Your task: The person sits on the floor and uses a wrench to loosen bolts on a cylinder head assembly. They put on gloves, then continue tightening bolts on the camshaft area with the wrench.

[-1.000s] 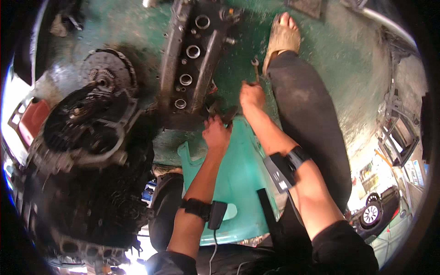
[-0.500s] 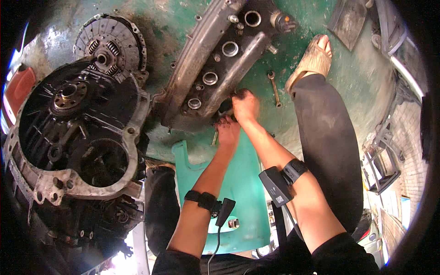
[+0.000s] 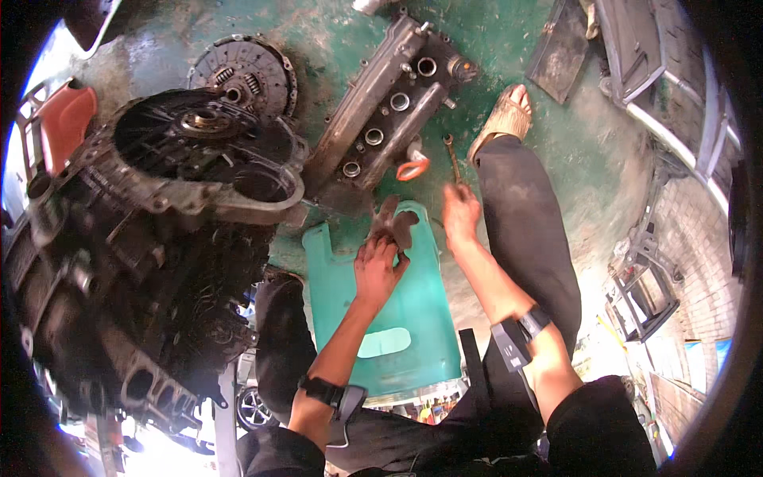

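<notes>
Mid-frame, I see the left hand (image 3: 379, 272) pinching a grimy cloth (image 3: 403, 230); whether the blurred right hand's (image 3: 461, 215) fingers grip the wrench (image 3: 452, 157), I can't tell.

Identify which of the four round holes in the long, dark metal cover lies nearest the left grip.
The lowest round hole in the picture, at the row's end toward the left grip; the other three sit successively farther up the dark metal cover.

Beyond the greasy engine (image 3: 143, 254), a round clutch disc (image 3: 254, 67) lies on the green floor (image 3: 330, 40).
</notes>
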Tool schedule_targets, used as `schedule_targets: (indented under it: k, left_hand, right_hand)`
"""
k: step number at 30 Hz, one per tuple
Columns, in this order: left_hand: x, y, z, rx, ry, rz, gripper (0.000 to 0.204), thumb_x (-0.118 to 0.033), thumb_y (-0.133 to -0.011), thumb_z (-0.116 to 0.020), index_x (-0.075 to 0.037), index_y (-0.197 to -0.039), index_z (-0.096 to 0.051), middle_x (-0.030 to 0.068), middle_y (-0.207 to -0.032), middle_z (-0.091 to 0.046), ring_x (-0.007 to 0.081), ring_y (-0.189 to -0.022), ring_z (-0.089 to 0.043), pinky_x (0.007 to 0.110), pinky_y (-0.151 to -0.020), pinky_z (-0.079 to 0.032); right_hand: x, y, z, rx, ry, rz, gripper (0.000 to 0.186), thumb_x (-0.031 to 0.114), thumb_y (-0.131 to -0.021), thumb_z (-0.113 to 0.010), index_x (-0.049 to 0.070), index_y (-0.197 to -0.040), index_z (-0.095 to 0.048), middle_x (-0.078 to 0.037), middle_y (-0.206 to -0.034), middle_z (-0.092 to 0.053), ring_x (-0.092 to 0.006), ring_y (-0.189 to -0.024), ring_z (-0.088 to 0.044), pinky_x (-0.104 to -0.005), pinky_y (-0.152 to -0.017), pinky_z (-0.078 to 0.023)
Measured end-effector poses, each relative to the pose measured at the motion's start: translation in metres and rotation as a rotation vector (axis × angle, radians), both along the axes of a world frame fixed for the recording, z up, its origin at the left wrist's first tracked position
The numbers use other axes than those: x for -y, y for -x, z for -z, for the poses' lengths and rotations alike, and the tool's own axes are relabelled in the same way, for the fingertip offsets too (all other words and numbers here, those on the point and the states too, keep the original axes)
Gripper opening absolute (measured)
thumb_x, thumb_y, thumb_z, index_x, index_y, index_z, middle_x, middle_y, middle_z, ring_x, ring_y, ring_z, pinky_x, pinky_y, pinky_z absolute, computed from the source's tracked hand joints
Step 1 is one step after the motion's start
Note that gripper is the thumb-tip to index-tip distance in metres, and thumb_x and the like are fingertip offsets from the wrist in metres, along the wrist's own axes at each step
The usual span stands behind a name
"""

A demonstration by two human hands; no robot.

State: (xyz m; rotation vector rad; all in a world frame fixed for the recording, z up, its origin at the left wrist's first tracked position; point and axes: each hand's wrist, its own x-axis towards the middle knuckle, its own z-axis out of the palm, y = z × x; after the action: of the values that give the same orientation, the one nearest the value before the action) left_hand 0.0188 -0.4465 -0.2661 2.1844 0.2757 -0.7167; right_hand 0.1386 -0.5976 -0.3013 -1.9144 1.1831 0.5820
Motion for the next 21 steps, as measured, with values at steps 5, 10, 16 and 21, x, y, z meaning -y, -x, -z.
schedule_targets:
  k: [5,10,16,21]
  left_hand:
    - [-0.02,-0.014,-0.07,0.065,0.061,-0.201,0.028,-0.017,-0.075,-0.077,-0.006,-0.097,-0.064,0.0121,-0.106,-0.069,0.032,-0.11,-0.063,0.046,-0.097,-0.048]
    - [-0.051,-0.018,-0.093,-0.264,0.105,-0.301,0.029,-0.021,-0.078,-0.076,-0.004,-0.099,-0.064,0.0157,-0.095,-0.07,0.0351,-0.102,-0.065,0.045,-0.09,-0.052]
    - [-0.064,0.029,-0.075,-0.251,0.082,-0.746,0.029,-0.022,-0.086,-0.074,0.001,-0.1,-0.064,0.0159,-0.087,-0.068,0.0273,-0.075,-0.065,0.035,-0.073,-0.052]
    - [-0.081,0.023,-0.103,-0.321,0.37,-0.94,0.036,-0.017,-0.091,-0.07,0.002,-0.121,-0.06,0.0092,-0.086,-0.068,0.0142,-0.075,-0.06,0.031,-0.069,-0.049]
  right_hand:
    - [0.035,0.041,-0.034,0.054,-0.077,-0.338,0.025,0.024,-0.089,-0.075,0.003,-0.102,-0.07,-0.01,-0.089,-0.071,-0.02,-0.085,-0.067,-0.0361,-0.081,-0.052]
    - [0.04,0.026,0.088,-0.225,0.282,-0.516,0.094,0.058,-0.07,-0.085,0.003,-0.14,-0.052,-0.017,-0.133,-0.065,-0.0317,-0.116,-0.066,-0.0451,-0.094,-0.051]
    - [0.039,0.014,0.188,-0.54,-0.094,-0.453,0.057,0.054,-0.085,-0.07,-0.001,-0.096,-0.076,-0.024,-0.1,-0.074,-0.0398,-0.101,-0.07,-0.0513,-0.086,-0.053]
    - [0.013,-0.007,0.02,-0.281,0.184,-0.841,0.036,0.036,-0.09,-0.062,0.008,-0.106,-0.077,-0.023,-0.105,-0.073,-0.0414,-0.102,-0.069,-0.0496,-0.091,-0.053]
